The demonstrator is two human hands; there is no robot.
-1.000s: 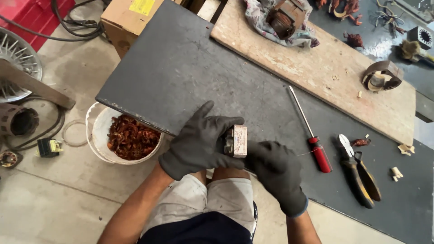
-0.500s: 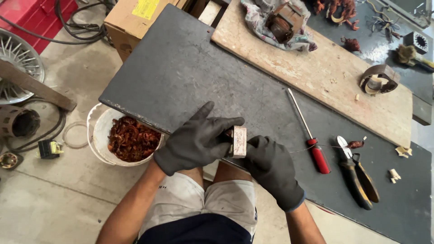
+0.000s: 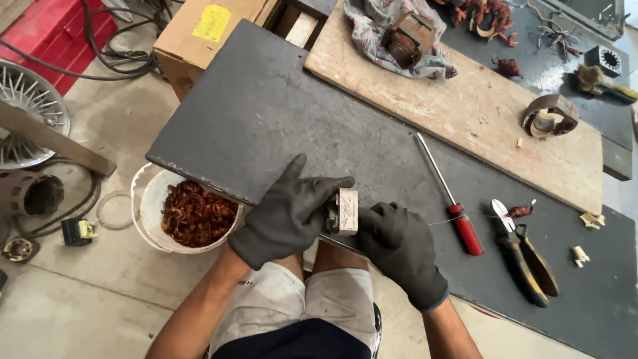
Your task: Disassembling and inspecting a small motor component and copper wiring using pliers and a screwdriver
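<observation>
gripping a small metal block (image 3: 345,211), both gloved hands (left hand (image 3: 286,213), right hand (image 3: 399,242)); white bucket (image 3: 143,199) holds copper scrap (image 3: 196,213).

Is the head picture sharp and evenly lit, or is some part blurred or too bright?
Head view: soft daylight, faint shadows; the small grey metal block between the left black-gloved hand and the right black-gloved hand looks sharp; the dark grey tabletop shows no glare; the edges bend slightly.

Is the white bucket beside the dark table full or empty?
Partly filled: the white bucket holds a heap of reddish-brown copper scraps, below its rim.
</observation>
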